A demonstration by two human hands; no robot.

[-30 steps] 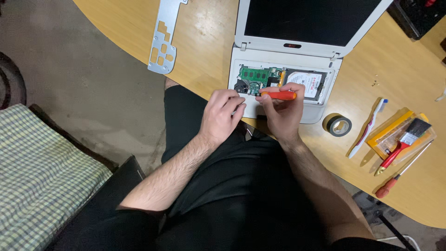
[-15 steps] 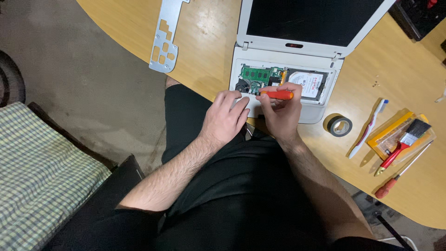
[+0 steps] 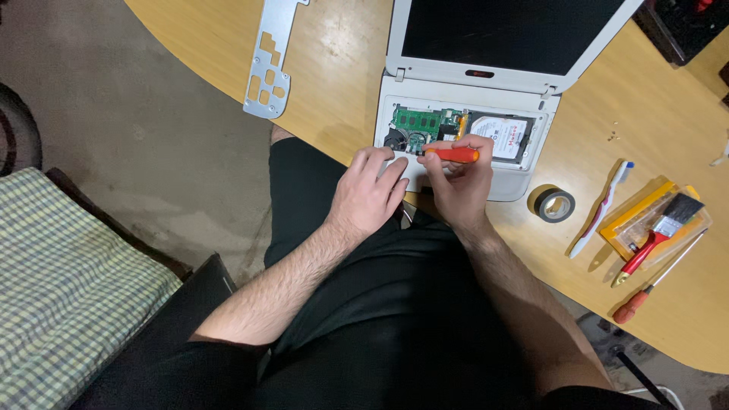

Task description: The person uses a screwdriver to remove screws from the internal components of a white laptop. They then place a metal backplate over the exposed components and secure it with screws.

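Nearest the camera, both forearms reach up over the black-clad lap toward the edge of the wooden table [image 3: 342,76]. On that edge, the left hand [image 3: 368,193] rests flat, fingers loosely spread and holding nothing, on the front rim of the opened white laptop [image 3: 456,144]. Just beside it, the right hand [image 3: 456,186] has its fingers curled tight round an orange-handled screwdriver [image 3: 453,155], which lies crosswise over the laptop's exposed insides. Beyond the fingers sit a green circuit board [image 3: 418,121] and a silver hard drive [image 3: 503,137]. Off to the right lie a roll of black tape [image 3: 553,203], a white toothbrush [image 3: 600,211] and a red-handled paintbrush [image 3: 659,231]. Farther left, a grey metal plate [image 3: 272,57] lies on the table.
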